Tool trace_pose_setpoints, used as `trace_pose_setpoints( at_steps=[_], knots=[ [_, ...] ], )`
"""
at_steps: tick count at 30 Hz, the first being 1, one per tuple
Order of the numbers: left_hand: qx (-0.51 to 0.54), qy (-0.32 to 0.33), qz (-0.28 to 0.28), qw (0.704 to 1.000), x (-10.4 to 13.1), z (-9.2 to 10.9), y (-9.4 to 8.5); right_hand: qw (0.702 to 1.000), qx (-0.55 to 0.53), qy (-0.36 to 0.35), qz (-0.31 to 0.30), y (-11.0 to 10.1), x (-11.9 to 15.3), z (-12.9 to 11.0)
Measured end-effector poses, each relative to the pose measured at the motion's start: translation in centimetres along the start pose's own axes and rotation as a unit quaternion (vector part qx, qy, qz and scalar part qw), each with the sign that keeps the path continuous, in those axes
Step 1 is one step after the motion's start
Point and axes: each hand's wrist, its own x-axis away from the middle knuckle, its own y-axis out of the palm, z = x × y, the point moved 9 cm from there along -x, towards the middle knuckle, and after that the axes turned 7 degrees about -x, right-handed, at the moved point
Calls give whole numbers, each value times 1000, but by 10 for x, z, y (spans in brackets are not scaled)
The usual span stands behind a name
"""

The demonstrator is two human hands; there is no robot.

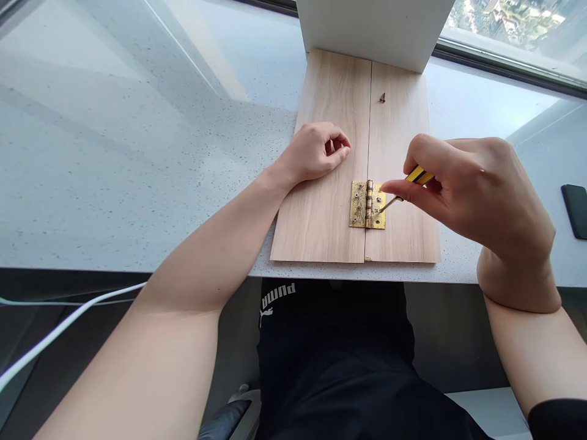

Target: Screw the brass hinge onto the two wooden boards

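Note:
A brass-coloured hinge (359, 211) lies flat across the seam between two light wooden boards, its left leaf on the left board (321, 226) and its right leaf on the right board (408, 232). My right hand (481, 183) is closed round a yellow and black screwdriver (418, 176), tilted so that its tip meets the right leaf. On the left board rests my left hand (321, 150), its fingers curled and the fingertips near the thumb; whether anything small is between them I cannot make out. Screw heads show in the hinge's left leaf.
One loose screw (382, 98) stands on the right board's far part. Behind, a white box-like block (371, 30) sits over the boards' far end. A dark phone (575, 211) lies at the right of the speckled white counter (183, 153). A white cable (68, 330) hangs at lower left.

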Motion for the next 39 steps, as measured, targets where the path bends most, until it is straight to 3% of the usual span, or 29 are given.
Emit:
trace_pose_setpoints(
  at_steps=[5, 9, 13, 17, 22, 27, 34, 39],
  knots=[
    [2, 2, 0, 1000, 0, 1, 0, 997, -61, 13, -35, 0, -3, -8],
    [-5, -3, -4, 1000, 0, -1, 0, 992, -108, -22, -62, -4, -1, -12],
    [-4, -4, 1, 1000, 0, -1, 0, 997, -56, -45, -28, -9, 2, -6],
    [-2, -3, 4, 1000, 0, 0, 0, 1000, -16, -12, 14, -8, 1, 2],
    [-3, -2, 3, 1000, 0, 0, -1, 999, -35, 0, -24, -2, -2, -10],
    [-8, 3, 1, 1000, 0, 2, 0, 991, -97, -42, -78, 0, 0, -19],
    [-6, 0, 6, 1000, 0, 1, 0, 1000, -8, -5, 5, -5, 2, 4],
    [1, -2, 3, 1000, 1, 0, -1, 999, -18, 7, -26, 2, -1, -9]
  ],
)
